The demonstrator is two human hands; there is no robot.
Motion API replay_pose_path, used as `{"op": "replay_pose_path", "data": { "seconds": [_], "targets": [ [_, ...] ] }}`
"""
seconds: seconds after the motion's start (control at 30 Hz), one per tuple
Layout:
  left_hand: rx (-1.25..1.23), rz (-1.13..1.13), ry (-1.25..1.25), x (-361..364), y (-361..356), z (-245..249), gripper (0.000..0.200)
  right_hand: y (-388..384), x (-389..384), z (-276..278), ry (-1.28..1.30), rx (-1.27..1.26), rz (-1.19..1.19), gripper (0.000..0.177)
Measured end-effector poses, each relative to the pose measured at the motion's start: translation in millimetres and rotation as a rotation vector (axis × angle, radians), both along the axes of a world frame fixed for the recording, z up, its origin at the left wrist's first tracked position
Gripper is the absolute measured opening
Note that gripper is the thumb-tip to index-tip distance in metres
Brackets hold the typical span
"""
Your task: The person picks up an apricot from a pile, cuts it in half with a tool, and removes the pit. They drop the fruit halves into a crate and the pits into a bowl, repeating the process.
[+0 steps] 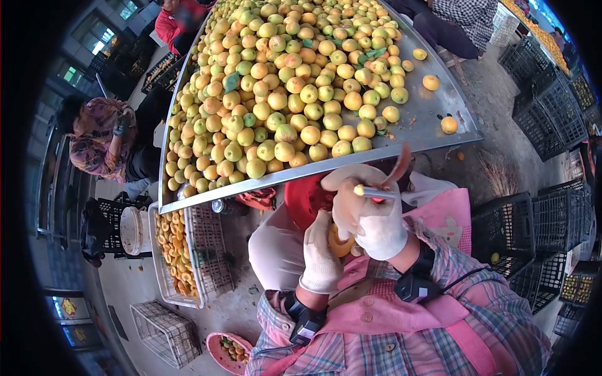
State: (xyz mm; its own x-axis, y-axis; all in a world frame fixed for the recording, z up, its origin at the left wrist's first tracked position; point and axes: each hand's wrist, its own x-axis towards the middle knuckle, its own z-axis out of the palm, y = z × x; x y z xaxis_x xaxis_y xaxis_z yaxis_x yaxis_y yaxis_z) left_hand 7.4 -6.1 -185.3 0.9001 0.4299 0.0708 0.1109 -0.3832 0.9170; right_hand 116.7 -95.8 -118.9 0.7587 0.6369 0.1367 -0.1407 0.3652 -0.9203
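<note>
No legible words, brands or numbers anywhere. At the lower left of the frame, two coloured signs (68,307), too small and blurred to read. Likewise a small print (448,229) on the pink apron (439,205), unreadable.

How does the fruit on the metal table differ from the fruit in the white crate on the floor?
The table fruit is whole and round; the crate fruit looks cut open. The table fruit is pale yellow-green, the crate fruit deeper orange. The table fruit is heaped high on the metal table; the crate fruit lies shallow in the white crate. Both seem one kind of fruit.
</note>
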Motion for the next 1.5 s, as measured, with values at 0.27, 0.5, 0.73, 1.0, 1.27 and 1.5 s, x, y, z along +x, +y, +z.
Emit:
{"op": "replay_pose_path", "data": {
  "seconds": [0.27, 0.5, 0.73, 1.0, 1.27, 1.5],
  "targets": [
    [-0.260, -0.310, 0.101, -2.8, 6.2, 8.4, 0.046, -2.9, 2.7, 9.0, -0.118, -0.151, 0.080, 0.010],
    [-0.959, -0.295, -0.045, 5.3, -2.7, -27.5, 0.028, -1.0, 1.2, -8.7, -0.276, 0.017, 0.134, 0.014],
    [-1.118, 0.168, 0.218, 37.1, 12.7, 15.8, 0.055, -7.8, 19.3, -19.6, 0.142, -0.026, -0.159, 0.031],
    [0.153, 0.206, -0.233, 49.6, 24.1, 3.6, 0.031, 13.0, -0.2, -74.0, 0.427, -0.295, -0.003, 0.032],
    [0.227, 0.303, -0.240, 39.2, 29.3, 8.2, 0.044, 16.5, -4.9, -58.3, 0.592, -0.273, 0.269, 0.027],
    [-0.957, 0.602, -0.125, 30.5, 51.4, -16.8, 0.047, 26.0, -8.0, -50.9, 0.402, -0.377, 0.252, 0.035]
  ]
}}
